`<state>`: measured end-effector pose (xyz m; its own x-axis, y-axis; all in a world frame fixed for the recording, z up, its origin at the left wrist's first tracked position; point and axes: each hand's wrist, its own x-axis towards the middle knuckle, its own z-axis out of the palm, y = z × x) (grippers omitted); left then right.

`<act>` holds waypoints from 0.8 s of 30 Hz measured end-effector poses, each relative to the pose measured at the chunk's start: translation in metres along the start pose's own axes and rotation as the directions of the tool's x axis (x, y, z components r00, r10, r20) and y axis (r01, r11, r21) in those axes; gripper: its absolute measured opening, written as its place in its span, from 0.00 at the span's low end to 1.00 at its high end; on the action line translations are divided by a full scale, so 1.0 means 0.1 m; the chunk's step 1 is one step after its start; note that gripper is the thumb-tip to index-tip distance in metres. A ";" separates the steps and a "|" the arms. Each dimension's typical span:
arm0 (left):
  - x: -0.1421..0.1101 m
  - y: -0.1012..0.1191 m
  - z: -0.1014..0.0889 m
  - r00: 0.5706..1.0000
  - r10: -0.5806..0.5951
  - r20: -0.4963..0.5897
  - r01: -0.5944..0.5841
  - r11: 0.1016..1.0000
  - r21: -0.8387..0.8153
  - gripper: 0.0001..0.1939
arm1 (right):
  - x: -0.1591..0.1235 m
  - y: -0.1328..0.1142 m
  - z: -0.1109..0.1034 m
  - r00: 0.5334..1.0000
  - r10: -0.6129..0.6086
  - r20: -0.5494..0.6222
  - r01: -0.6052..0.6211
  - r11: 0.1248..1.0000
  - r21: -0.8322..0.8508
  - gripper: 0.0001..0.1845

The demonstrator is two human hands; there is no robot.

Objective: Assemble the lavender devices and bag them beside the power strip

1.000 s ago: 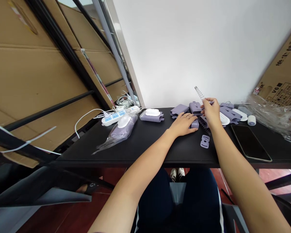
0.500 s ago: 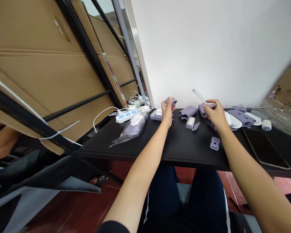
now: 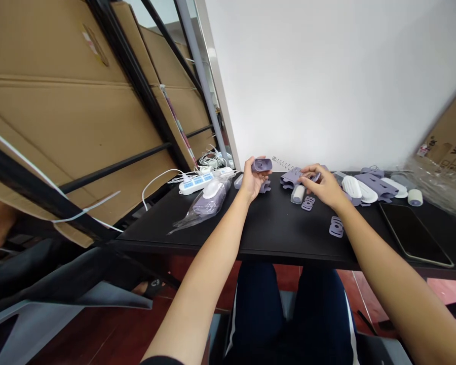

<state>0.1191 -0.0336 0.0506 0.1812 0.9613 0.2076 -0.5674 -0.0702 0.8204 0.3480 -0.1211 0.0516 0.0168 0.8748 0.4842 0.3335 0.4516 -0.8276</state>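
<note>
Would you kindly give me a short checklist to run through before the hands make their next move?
1. Left hand has hold of the purple housing: ok.
2. Right hand has hold of a small purple part: ok.
3. Spring kept from touching the housing: cannot tell; they look close.
4. Space before the right hand free of loose parts: not ok; a slotted plate lies there.
5. Phone clear of both hands: ok.

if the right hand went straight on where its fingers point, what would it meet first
Most likely the purple shell just beyond the right hand, though depth is unclear and it might pass over, toward the left hand.
</note>
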 end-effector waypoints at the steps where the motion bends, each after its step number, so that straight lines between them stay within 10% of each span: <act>1: -0.01 -0.01 0.00 1.000 0.002 0.012 -0.003 1.000 0.021 0.22 | 0.00 0.03 0.01 1.000 -0.003 0.014 0.004 1.000 -0.028 0.18; 24: -0.03 -0.15 0.05 0.998 -0.016 0.065 -0.001 0.966 0.258 0.21 | 0.03 0.09 0.03 1.000 -0.001 -0.007 -0.001 0.987 -0.159 0.14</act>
<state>0.1309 -0.0369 0.0403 0.2420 0.9429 0.2287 -0.3414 -0.1379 0.9297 0.3478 -0.1137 0.0451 0.0230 0.8734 0.4865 0.4787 0.4176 -0.7723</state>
